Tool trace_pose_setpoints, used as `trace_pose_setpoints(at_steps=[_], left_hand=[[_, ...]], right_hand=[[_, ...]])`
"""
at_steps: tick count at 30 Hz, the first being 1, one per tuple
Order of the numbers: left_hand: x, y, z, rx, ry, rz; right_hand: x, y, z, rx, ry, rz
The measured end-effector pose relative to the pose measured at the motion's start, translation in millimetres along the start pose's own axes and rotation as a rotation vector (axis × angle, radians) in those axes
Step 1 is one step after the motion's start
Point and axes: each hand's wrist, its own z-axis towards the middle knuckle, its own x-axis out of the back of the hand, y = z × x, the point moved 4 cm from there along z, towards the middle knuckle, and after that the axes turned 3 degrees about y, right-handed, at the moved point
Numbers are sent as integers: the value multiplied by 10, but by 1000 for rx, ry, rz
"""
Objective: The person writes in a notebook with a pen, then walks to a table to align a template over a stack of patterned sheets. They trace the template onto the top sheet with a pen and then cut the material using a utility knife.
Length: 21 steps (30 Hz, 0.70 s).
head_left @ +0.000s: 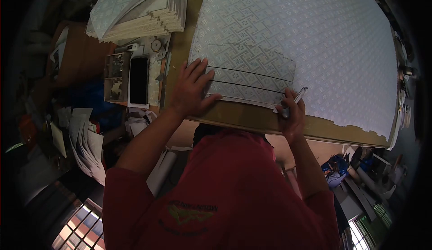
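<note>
My left hand (192, 90) lies flat with fingers apart on the left end of a pale piece of patterned material (252, 61) crossed by two thin black lines. This piece lies over a large sheet of similar patterned material (333, 47) near the table's front edge. My right hand (292, 112) rests at the piece's lower right corner, its fingers curled around a slim silver knife-like tool (299, 94). One end of the tool sticks out up and to the right; the rest is partly hidden by the fingers.
A brown table (243, 113) carries the sheet. To the left are a stack of patterned sheets (148, 22), a black phone (139, 80) and a wooden compartment box (116, 76). Loose papers (85, 144) hang lower left; mixed clutter (360, 169) stands lower right.
</note>
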Motion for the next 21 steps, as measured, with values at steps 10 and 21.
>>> trace_pose_setpoints(at_steps=[10, 21], left_hand=[[-16, -6, 0, -8, 11, 0], [-6, -1, -5, -20, 21, 2]], right_hand=[[13, -13, 18, 6, 15, 8], [-8, -14, 22, 5, 6, 1]])
